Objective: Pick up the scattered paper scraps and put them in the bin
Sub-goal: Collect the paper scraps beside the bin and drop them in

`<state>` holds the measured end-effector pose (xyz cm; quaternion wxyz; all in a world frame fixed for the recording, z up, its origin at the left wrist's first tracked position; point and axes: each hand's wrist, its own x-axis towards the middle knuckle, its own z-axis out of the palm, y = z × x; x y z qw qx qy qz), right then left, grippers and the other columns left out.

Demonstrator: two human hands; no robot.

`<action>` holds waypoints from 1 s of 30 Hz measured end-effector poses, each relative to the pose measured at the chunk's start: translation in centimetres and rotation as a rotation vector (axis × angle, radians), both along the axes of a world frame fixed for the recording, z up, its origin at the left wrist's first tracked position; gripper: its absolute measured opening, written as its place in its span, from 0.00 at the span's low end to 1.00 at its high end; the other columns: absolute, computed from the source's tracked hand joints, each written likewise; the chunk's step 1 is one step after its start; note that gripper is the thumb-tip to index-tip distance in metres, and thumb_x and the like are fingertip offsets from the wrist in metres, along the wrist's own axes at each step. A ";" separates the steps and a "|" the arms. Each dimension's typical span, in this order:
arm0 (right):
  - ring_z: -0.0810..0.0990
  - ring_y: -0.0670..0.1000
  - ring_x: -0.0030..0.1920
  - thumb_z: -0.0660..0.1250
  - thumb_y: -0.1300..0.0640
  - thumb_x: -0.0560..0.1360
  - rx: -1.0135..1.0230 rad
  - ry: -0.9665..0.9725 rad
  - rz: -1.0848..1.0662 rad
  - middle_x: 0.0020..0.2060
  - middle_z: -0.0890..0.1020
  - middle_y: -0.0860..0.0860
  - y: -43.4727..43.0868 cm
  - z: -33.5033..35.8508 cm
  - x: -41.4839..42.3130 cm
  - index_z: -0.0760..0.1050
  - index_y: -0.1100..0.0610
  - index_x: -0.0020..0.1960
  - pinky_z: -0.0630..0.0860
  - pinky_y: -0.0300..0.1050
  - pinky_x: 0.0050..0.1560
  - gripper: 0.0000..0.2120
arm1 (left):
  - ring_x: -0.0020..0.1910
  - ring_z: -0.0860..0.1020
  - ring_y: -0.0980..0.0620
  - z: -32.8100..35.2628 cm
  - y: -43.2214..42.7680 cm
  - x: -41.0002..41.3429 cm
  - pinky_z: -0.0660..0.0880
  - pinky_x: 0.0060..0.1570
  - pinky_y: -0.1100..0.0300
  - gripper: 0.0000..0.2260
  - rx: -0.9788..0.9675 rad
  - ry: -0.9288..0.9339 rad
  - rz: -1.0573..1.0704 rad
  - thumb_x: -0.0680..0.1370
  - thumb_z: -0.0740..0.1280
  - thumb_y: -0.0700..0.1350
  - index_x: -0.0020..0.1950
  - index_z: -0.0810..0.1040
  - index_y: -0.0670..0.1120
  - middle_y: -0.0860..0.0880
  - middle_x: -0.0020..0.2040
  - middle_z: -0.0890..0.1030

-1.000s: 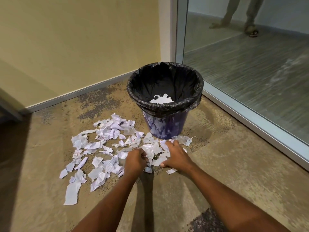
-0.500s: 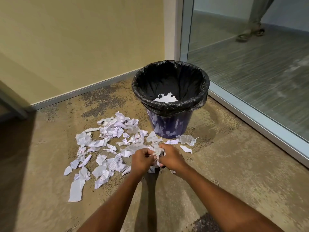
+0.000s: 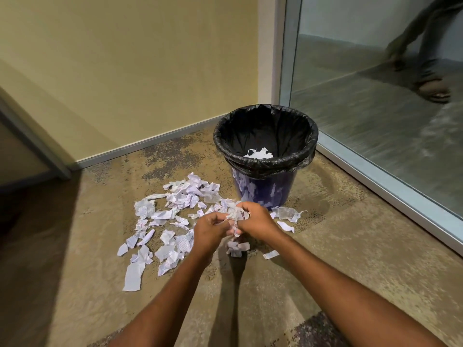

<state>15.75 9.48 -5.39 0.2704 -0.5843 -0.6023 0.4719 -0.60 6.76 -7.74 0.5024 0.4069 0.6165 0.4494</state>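
1. The paper scraps lying on the floor carry rows of small dark marks that look like print or handwriting, but they are too small and blurred to read.
2. No legible label, brand or number shows on the blue bin or its black liner.

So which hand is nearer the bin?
Right. The right hand is just in front of the bin; the left hand sits farther left and back.

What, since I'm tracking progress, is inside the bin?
A black liner and some white paper scraps low inside the bin; its near rim hides whatever lies below them.
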 end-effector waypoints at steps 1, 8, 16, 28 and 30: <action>0.87 0.50 0.46 0.71 0.70 0.70 0.006 -0.003 0.002 0.47 0.87 0.49 0.1 0.6 -0.4 0.83 0.48 0.59 0.86 0.46 0.39 0.23 | 0.40 0.86 0.46 0.7 -0.1 -0.2 0.84 0.43 0.55 0.01 0.017 0.001 0.010 0.78 0.75 0.34 0.48 0.85 0.39 0.41 0.42 0.87; 0.80 0.41 0.39 0.74 0.67 0.70 0.109 0.036 0.010 0.45 0.86 0.44 0.4 5.3 -2.4 0.83 0.50 0.61 0.73 0.30 0.31 0.22 | 0.44 0.88 0.37 5.2 -0.4 -1.8 0.85 0.48 0.55 0.04 0.115 -0.054 0.112 0.78 0.74 0.33 0.52 0.83 0.34 0.33 0.48 0.86; 0.85 0.51 0.42 0.74 0.71 0.71 0.178 0.213 -0.005 0.46 0.88 0.55 0.8 10.5 -3.4 0.84 0.53 0.50 0.87 0.61 0.46 0.15 | 0.44 0.87 0.41 11.1 -0.6 -2.3 0.86 0.46 0.60 0.05 0.228 -0.199 0.125 0.78 0.73 0.32 0.54 0.82 0.33 0.34 0.49 0.86; 0.84 0.46 0.36 0.74 0.73 0.71 0.338 0.357 -0.099 0.48 0.88 0.56 4.0 19.1 1.4 0.84 0.57 0.53 0.83 0.44 0.37 0.16 | 0.44 0.88 0.42 20.2 4.8 2.1 0.85 0.47 0.58 0.07 0.364 -0.188 0.001 0.79 0.74 0.34 0.55 0.83 0.35 0.40 0.46 0.88; 0.84 0.49 0.36 0.74 0.73 0.71 0.334 0.374 -0.127 0.49 0.88 0.58 5.2 19.3 2.8 0.84 0.57 0.52 0.85 0.49 0.39 0.15 | 0.44 0.88 0.42 20.6 6.5 3.3 0.86 0.47 0.58 0.06 0.358 -0.181 -0.032 0.79 0.74 0.34 0.55 0.83 0.36 0.40 0.46 0.88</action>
